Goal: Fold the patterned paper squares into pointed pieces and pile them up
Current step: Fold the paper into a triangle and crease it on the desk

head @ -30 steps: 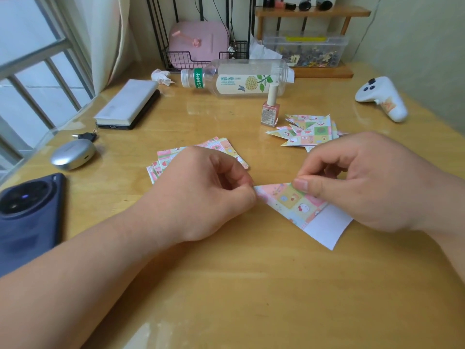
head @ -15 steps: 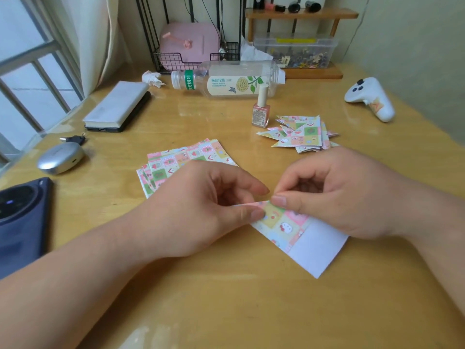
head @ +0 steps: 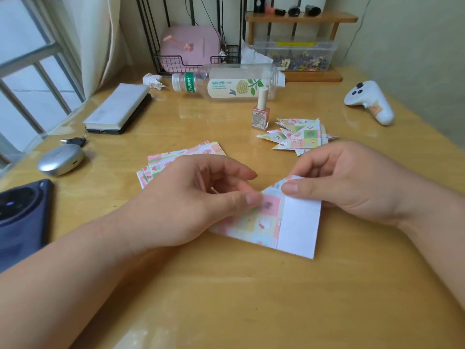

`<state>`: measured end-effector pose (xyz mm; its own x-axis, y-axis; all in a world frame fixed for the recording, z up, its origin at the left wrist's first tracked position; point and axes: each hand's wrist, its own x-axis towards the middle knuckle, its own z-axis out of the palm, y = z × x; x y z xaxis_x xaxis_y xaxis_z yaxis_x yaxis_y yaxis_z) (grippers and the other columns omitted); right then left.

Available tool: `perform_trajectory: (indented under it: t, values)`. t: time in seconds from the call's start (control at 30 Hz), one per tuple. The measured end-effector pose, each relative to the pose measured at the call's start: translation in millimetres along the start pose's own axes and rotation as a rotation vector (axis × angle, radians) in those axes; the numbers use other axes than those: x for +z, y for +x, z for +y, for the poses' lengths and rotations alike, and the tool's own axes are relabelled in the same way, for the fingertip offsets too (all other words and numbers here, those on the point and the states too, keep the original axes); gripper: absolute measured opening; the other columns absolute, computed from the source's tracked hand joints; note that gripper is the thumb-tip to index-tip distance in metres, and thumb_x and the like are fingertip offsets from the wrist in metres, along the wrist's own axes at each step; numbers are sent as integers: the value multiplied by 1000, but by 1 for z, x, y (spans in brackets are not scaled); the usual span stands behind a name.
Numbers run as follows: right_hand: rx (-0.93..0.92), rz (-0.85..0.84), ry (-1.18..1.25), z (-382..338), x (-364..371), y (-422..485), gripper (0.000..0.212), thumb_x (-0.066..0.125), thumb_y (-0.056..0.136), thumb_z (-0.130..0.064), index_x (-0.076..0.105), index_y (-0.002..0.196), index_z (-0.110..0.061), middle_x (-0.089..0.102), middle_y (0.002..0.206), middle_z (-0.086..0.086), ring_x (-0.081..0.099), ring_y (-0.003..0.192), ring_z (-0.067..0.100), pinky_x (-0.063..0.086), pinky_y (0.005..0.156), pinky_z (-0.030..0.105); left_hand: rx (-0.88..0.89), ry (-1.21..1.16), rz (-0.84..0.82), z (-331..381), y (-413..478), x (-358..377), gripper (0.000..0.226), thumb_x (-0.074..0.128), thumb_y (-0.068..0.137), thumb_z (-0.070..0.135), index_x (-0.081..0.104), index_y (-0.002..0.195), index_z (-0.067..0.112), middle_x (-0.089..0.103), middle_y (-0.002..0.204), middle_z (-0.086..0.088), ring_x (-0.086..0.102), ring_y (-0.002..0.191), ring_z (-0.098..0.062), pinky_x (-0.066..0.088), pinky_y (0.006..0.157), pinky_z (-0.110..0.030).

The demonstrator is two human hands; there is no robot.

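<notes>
Two bare hands meet over one patterned paper square [head: 297,222] lying flat on a wooden worktop [head: 251,298]. The left hand [head: 201,197] pinches the square's patterned half between thumb and curled fingers. The right hand [head: 352,182] grips the square's far corner, with the thumb pressed on top of a plain white band and the fingers curled behind it. The square is partly folded: its printed side covers the left part, its white underside shows as an upright strip on the right, and its long edge runs across from left to right between the wrists. The raised far corner sits exactly between the two thumbs, so both hands are equally near the next crease. Beyond the square and to its right, just past the right hand, lies the pile of finished pointed pieces [head: 302,137], which makes the right hand the likelier one to set this piece down. Beyond the square and to its left, partly hidden by the left hand, lies the stack of unfolded squares [head: 176,157]. A pink nail polish bottle [head: 261,114] stands farther beyond the square.
</notes>
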<state>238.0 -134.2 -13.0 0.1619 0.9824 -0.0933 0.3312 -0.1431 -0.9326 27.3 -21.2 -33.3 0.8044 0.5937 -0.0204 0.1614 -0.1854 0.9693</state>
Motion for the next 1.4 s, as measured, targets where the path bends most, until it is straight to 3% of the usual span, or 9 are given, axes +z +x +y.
perform_trajectory:
  t: [0.1, 0.37, 0.6, 0.73, 0.83, 1.0, 1.2, 1.27, 1.4]
  values:
    - [-62, -113, -41, -2, 12, -2, 9, 78, 68, -22, 75, 74, -16, 73, 69, -2, 63, 64, 2, 48, 60, 13, 21, -14, 14, 1, 0, 3, 25, 82, 72, 31, 77, 93, 19, 77, 84, -1, 69, 77, -11, 54, 71, -23]
    - [-106, -118, -61, 1, 21, 0, 20, 80, 64, -30, 77, 74, -14, 76, 78, 7, 67, 72, 11, 54, 70, 30, -17, -115, -91, -1, -1, 3, 23, 78, 74, 12, 75, 97, 11, 77, 88, -11, 69, 80, -22, 57, 84, -43]
    - [-81, -149, -54, 2, 16, -1, 19, 86, 71, -21, 74, 79, -8, 75, 80, 13, 68, 72, 15, 54, 67, 26, -1, -120, -62, -4, 3, 1, 27, 75, 73, 7, 73, 99, 12, 71, 75, -7, 61, 68, -22, 54, 66, -28]
    - [-76, -31, -54, 4, 10, 2, 24, 89, 70, -24, 73, 76, -7, 71, 75, 15, 61, 67, 11, 48, 63, 20, -50, -172, -20, -3, 5, -2, 22, 75, 71, 7, 75, 93, 12, 69, 73, -8, 57, 65, -25, 51, 58, -26]
    - [-83, 21, -69, 3, 13, 3, 21, 79, 64, -32, 73, 72, -13, 66, 67, 5, 55, 62, 9, 43, 58, 16, -91, -82, -16, 0, 4, -2, 7, 75, 72, 18, 77, 79, 15, 67, 70, -12, 55, 61, -21, 44, 60, -30]
    - [-92, 50, -122, 1, 21, 3, 22, 77, 61, -35, 75, 77, -20, 63, 70, 22, 53, 59, 14, 44, 57, 26, -136, 65, -7, 4, 3, -2, 13, 79, 73, 28, 77, 74, 15, 68, 67, -12, 53, 57, -22, 39, 55, -28]
    - [-108, 98, -175, 1, 25, 1, 3, 77, 79, -17, 77, 79, -21, 69, 59, 10, 59, 51, 13, 49, 52, 32, -115, 328, -34, 8, -4, -1, 15, 73, 87, 22, 76, 72, 19, 63, 56, 8, 44, 47, -8, 36, 47, -20]
    - [-89, 84, -184, 0, 27, 0, 8, 75, 82, -12, 76, 79, -19, 73, 62, 6, 57, 47, 10, 48, 47, 26, -83, 410, -23, 8, -5, 2, 17, 71, 87, 20, 73, 71, 19, 53, 48, 12, 40, 42, -4, 34, 44, -16]
    - [-58, 40, -178, -3, 29, -1, 11, 72, 84, -3, 75, 82, -14, 75, 70, 4, 63, 48, 18, 55, 50, 27, -26, 537, -32, 7, -6, 3, 20, 69, 87, 18, 69, 67, 20, 53, 48, 13, 45, 43, -3, 34, 45, -13]
